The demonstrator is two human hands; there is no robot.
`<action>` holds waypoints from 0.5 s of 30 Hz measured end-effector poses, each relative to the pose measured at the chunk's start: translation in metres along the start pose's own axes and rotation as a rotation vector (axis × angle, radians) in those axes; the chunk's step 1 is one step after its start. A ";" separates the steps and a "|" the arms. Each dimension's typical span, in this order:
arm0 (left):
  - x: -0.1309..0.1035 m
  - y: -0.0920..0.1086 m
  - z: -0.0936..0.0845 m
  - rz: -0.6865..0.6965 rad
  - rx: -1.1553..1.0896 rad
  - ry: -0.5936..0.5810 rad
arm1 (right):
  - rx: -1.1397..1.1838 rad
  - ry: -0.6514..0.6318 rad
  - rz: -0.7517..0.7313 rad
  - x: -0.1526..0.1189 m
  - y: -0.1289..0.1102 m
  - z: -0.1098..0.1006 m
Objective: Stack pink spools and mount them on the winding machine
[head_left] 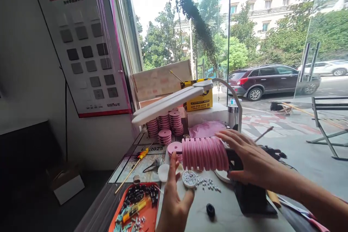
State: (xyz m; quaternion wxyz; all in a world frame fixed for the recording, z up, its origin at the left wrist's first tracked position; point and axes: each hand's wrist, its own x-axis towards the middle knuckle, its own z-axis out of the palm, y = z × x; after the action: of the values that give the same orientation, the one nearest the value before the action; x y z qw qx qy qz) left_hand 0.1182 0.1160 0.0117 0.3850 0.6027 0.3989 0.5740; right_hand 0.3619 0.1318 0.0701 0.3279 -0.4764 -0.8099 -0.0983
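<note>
A row of pink discs [204, 153] stands on edge across the middle of the desk. My right hand [248, 159] rests at its right end, fingers spread over the top and thumb under the last disc. My left hand [175, 199] reaches up at the left end, index finger raised near the first disc, thumb beside a small round dish of beads [189, 178]. Loose pale beads [208, 184] lie scattered right of the dish.
More pink disc stacks [165, 125] stand behind under a white desk lamp [174, 102]. An orange tray [136, 208] of small parts sits at front left. A black ring [210, 210], a yellow box [199, 99] and a metal cup [233, 115] are nearby. Glass wall beyond.
</note>
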 end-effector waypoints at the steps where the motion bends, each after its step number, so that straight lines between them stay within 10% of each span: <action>1: 0.000 -0.001 0.004 0.008 -0.007 -0.039 | 0.008 -0.064 -0.010 0.006 0.003 0.003; 10: -0.004 0.003 0.008 0.024 0.055 -0.177 | 0.003 -0.103 -0.107 0.003 0.010 0.000; 15: 0.040 0.005 -0.043 0.067 0.759 0.159 | -0.035 0.056 0.059 -0.021 0.016 -0.012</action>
State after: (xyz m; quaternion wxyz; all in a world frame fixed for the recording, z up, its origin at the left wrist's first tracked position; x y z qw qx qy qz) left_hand 0.0767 0.1509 0.0334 0.0833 0.6686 0.5917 0.4427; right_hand 0.3876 0.1191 0.0639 0.3449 -0.5030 -0.7839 -0.1162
